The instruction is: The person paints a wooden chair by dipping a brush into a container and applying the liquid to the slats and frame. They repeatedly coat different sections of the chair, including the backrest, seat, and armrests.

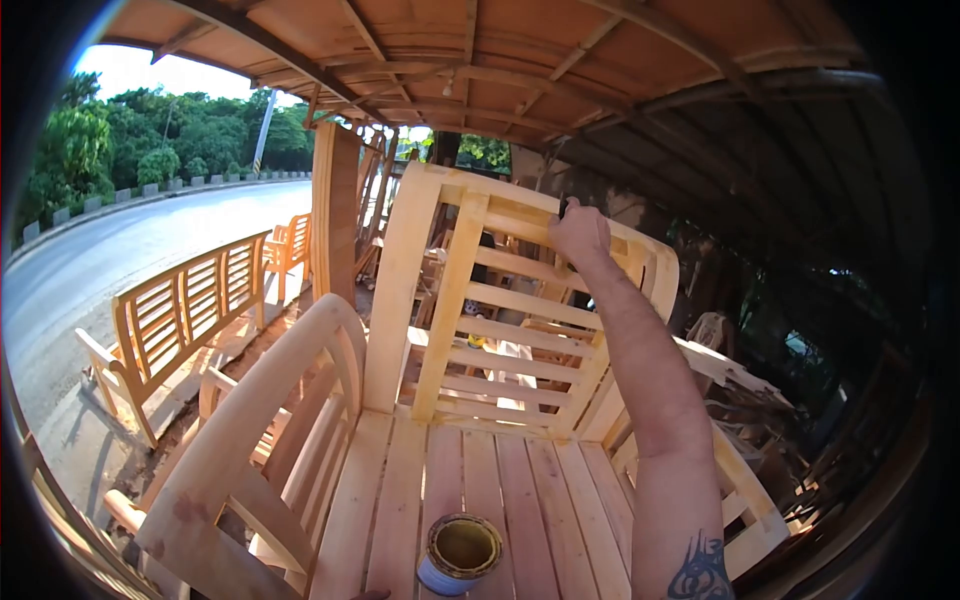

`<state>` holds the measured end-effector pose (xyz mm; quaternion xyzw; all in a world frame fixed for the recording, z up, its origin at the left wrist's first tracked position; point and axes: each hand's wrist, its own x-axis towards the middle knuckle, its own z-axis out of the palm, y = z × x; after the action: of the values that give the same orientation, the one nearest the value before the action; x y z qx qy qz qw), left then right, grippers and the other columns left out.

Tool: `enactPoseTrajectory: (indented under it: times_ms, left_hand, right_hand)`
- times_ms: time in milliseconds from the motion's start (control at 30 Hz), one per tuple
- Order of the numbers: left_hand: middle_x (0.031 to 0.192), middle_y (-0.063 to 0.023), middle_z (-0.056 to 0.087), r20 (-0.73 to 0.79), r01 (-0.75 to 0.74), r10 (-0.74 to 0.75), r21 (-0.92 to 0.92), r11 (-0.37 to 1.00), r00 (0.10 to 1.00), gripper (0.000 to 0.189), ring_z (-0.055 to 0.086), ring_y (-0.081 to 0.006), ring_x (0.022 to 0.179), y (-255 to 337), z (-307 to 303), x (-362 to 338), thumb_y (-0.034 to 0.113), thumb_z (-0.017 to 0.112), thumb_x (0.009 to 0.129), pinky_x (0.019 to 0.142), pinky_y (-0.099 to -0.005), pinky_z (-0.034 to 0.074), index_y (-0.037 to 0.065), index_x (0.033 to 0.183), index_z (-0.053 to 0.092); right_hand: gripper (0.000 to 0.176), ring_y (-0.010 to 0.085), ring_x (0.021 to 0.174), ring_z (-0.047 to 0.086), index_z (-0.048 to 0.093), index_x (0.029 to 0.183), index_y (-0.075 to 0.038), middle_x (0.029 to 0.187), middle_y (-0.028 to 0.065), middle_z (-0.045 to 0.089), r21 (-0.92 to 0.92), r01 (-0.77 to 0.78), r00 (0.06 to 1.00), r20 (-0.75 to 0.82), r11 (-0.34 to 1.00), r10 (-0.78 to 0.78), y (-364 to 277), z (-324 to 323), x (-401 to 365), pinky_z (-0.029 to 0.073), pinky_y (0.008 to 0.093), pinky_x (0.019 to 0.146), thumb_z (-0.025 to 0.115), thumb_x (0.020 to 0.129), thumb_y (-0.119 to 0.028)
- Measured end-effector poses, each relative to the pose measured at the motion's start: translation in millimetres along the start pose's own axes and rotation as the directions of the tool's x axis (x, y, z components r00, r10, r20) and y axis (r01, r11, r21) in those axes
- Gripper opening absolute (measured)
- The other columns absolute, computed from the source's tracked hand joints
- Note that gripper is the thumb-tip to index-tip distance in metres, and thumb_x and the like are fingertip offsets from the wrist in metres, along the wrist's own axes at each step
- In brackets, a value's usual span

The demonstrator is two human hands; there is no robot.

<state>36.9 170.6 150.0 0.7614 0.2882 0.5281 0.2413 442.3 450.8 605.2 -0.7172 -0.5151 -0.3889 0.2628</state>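
My right hand (580, 232) is closed at the top rail of a pale wooden bench's slatted backrest (525, 298). A small dark object (563, 208) sticks out of its grip; the rest is hidden by the fingers. Only a sliver of my left hand (373, 595) shows at the bottom edge, by the seat slats (400, 500). To its right, an open can (440, 575) with a stained rim stands on the seat, yellowish-brown liquid inside. Parts of the backrest frame look yellower than the seat and the rounded armrest (250, 420) at left.
Another slatted bench (190, 310) stands outside at left beside the road (150, 245), with an orange-toned chair (290, 243) behind it. Tall boards (333, 210) lean near the backrest. Wood scraps (735, 375) lie at right in shade. A metal-framed roof (450, 45) hangs overhead.
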Motion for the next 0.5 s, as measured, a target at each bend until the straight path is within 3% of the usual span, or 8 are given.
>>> enactPoseTrajectory:
  times_ms: [133, 200, 233, 333, 367, 467, 500]
  left_hand:
    - [0.131, -0.0258, 0.052, -0.003, -0.018, 0.018, 0.037, 0.999, 1.0, 0.027, 0.057, -0.0384, 0.116, 5.7, -4.8, 4.2, 0.014, 0.067, 0.094, 0.095, -0.0403, 0.054, -0.001, 0.116, 0.062]
    - [0.131, -0.026, 0.052, -0.026, 0.048, -0.049, -0.012, 0.999, 0.998, 0.027, 0.058, -0.0385, 0.115, 4.7, -0.9, -0.5, 0.014, 0.067, 0.094, 0.095, -0.0405, 0.054, -0.001, 0.117, 0.062]
    - [0.131, -0.0261, 0.052, -0.035, 0.08, -0.081, -0.037, 0.996, 0.996, 0.027, 0.058, -0.0385, 0.115, 4.2, 1.1, -2.8, 0.015, 0.066, 0.095, 0.095, -0.0405, 0.054, -0.001, 0.117, 0.062]
    - [0.13, -0.0259, 0.053, -0.028, 0.091, -0.092, -0.049, 0.995, 0.995, 0.029, 0.058, -0.0384, 0.115, 2.5, 1.3, -4.2, 0.015, 0.066, 0.095, 0.094, -0.0418, 0.054, -0.001, 0.118, 0.062]
    - [0.129, -0.026, 0.054, -0.034, 0.066, -0.067, -0.026, 0.997, 0.997, 0.029, 0.058, -0.0387, 0.116, 3.0, 0.9, -2.7, 0.016, 0.067, 0.095, 0.095, -0.0425, 0.053, -0.001, 0.118, 0.062]
    - [0.128, -0.0264, 0.055, -0.033, -0.001, 0.002, 0.032, 0.999, 0.999, 0.03, 0.058, -0.0397, 0.117, 5.4, -2.9, 3.4, 0.016, 0.067, 0.094, 0.098, -0.0443, 0.052, -0.001, 0.117, 0.063]
    - [0.128, -0.0264, 0.056, -0.022, -0.017, 0.018, 0.043, 0.999, 1.0, 0.029, 0.057, -0.0401, 0.118, 4.7, -4.7, 4.3, 0.016, 0.068, 0.093, 0.099, -0.0447, 0.051, -0.001, 0.117, 0.063]
  right_hand:
    - [0.047, 0.039, 0.103, 0.07, 0.063, 0.121, 0.001, 0.104, 0.0262, 0.072, 0.121, 0.064, 0.996, 0.05, 0.991, -0.07, -40.4, 13.7, -3.7, 0.055, 0.047, 0.092, 0.063, 0.091, -0.036]
    - [0.048, 0.0395, 0.104, 0.069, 0.063, 0.12, 0.001, 0.103, 0.0266, 0.072, 0.238, 0.088, 0.994, 0.046, 0.967, -0.102, -50.7, 8.2, -2.3, 0.055, 0.0482, 0.092, 0.064, 0.092, -0.038]
    - [0.044, 0.0338, 0.091, 0.073, 0.065, 0.115, 0.0, 0.092, 0.022, 0.074, 0.3, 0.102, 0.995, -0.026, 0.948, -0.098, -53.3, 7.5, -0.8, 0.057, 0.0445, 0.085, 0.066, 0.092, -0.038]
    - [0.039, 0.026, 0.074, 0.073, 0.068, 0.109, -0.002, 0.079, 0.0152, 0.072, 0.722, -0.174, 0.982, 0.175, 0.67, 0.066, -45.1, -7.4, -4.4, 0.057, 0.0385, 0.076, 0.068, 0.092, -0.037]
    - [0.035, 0.0198, 0.061, 0.068, 0.069, 0.104, -0.003, 0.071, 0.0092, 0.069, 0.75, -0.219, 0.974, 0.203, 0.624, 0.098, -33.5, 3.5, -0.9, 0.056, 0.0339, 0.069, 0.07, 0.093, -0.037]
    - [0.036, 0.0256, 0.071, 0.072, 0.069, 0.106, -0.004, 0.079, 0.012, 0.073, 0.595, -0.305, 0.948, 0.263, 0.744, 0.179, 13.6, 22.6, -0.6, 0.057, 0.0392, 0.074, 0.068, 0.093, -0.037]
    - [0.036, 0.0281, 0.076, 0.072, 0.068, 0.107, -0.004, 0.083, 0.0135, 0.074, 0.485, -0.267, 0.963, 0.172, 0.833, 0.209, 29.3, 24.2, 1.6, 0.057, 0.0411, 0.077, 0.067, 0.093, -0.037]
